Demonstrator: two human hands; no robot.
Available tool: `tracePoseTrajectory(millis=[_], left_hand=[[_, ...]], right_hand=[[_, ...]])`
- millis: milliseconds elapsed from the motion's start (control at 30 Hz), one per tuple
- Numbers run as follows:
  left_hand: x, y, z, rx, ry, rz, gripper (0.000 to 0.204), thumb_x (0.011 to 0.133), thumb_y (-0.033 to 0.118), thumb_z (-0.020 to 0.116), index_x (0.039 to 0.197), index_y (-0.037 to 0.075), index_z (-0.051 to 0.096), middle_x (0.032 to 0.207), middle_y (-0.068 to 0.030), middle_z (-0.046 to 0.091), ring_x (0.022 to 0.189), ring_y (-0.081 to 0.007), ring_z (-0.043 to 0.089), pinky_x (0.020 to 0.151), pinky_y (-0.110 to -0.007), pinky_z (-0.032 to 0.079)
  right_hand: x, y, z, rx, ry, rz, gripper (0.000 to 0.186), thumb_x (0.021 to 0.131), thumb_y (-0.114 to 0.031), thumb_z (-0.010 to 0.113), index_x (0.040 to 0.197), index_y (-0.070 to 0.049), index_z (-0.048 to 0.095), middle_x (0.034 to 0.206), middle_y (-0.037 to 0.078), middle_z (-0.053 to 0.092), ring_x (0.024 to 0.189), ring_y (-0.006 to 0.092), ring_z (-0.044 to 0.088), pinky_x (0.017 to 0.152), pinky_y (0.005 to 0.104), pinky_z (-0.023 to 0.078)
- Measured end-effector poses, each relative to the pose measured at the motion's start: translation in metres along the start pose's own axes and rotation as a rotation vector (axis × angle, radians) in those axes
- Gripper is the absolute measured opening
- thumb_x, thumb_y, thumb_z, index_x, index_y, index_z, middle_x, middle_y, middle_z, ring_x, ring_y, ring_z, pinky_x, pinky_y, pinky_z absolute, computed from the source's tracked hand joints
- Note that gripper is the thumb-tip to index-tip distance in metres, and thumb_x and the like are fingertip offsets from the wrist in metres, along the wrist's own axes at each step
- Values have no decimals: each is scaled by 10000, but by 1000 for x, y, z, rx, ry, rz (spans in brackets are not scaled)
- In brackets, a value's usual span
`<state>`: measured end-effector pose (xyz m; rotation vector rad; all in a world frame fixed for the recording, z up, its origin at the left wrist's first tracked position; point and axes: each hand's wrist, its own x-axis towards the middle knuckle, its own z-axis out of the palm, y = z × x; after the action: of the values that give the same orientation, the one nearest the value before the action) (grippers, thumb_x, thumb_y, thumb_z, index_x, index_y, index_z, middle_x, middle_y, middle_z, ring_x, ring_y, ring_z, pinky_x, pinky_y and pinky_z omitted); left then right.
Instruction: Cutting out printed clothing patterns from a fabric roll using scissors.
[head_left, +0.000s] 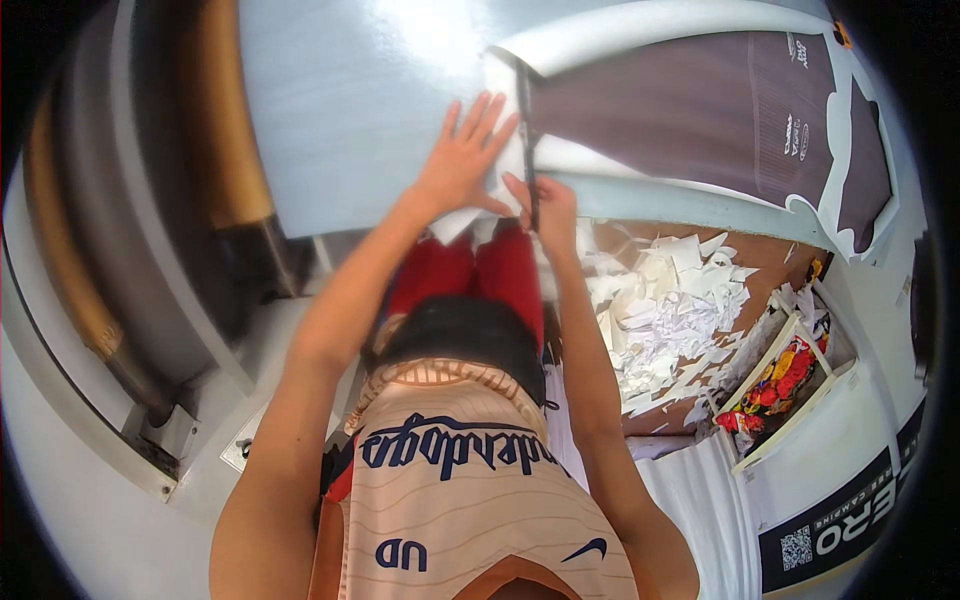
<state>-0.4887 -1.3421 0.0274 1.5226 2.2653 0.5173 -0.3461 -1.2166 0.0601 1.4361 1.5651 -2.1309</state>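
Observation:
My left hand (465, 155) lies flat with its fingers spread, pressing on a white paper edge (508, 165) at the light blue tabletop (350, 120). Just right of it, my right hand (548, 212) is closed, thumb and fingers pinched round the near end of a long thin dark strip (530, 130). The strip runs away from me between the white margin and a large dark printed sheet (660, 110). Whether it is a part of the print or a tool, I cannot tell. The sheet's white far edge curls up, and its right end is wavy.
Below the table's right side, a brown bin (770, 255) holds a heap of white paper scraps (665, 300). A white-framed box (790, 400) with red and yellow pieces stands beside it. Several long rollers (235, 120) line the left. A black banner (820, 520) is at lower right.

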Motion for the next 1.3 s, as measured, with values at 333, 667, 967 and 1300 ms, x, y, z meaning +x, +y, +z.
tracePoseTrajectory(millis=[333, 667, 967, 1300], left_hand=[[1, 0, -4, -6, -28, -20, 1393, 526, 745, 856, 1615, 71, 310, 1700, -217, 178, 1581, -412, 133, 1252, -628, 110], [75, -49, -28, -190, 213, -125, 890, 809, 307, 838, 1575, 170, 405, 975, -133, 721, 934, -336, 698, 788, -444, 546], [116, -59, -65, 157, -185, -329, 1339, 600, 586, 928, 1663, 229, 196, 829, -164, 721, 797, -354, 729, 738, -436, 592], [115, -62, -66, 132, -179, -308, 1367, 570, 595, 943, 1659, 214, 209, 817, -182, 711, 781, -372, 725, 727, -453, 589]], right_hand=[[10, 1, 1, 6, 8, -7, 371, 855, -298, 882, 717, -55, 638, 564, -38, 543, 435, 38, 447, 414, 220, 294], [9, -5, 1, -43, 20, -9, 409, 850, -312, 881, 667, -73, 603, 530, -44, 514, 425, 38, 441, 418, 220, 303], [8, -7, -3, -104, 5, 18, 362, 887, -331, 844, 768, -42, 660, 537, -8, 539, 428, 79, 477, 423, 238, 341], [5, -15, 0, -29, 7, 6, 431, 841, -327, 890, 656, -67, 601, 524, -43, 511, 420, 40, 419, 413, 234, 292]])
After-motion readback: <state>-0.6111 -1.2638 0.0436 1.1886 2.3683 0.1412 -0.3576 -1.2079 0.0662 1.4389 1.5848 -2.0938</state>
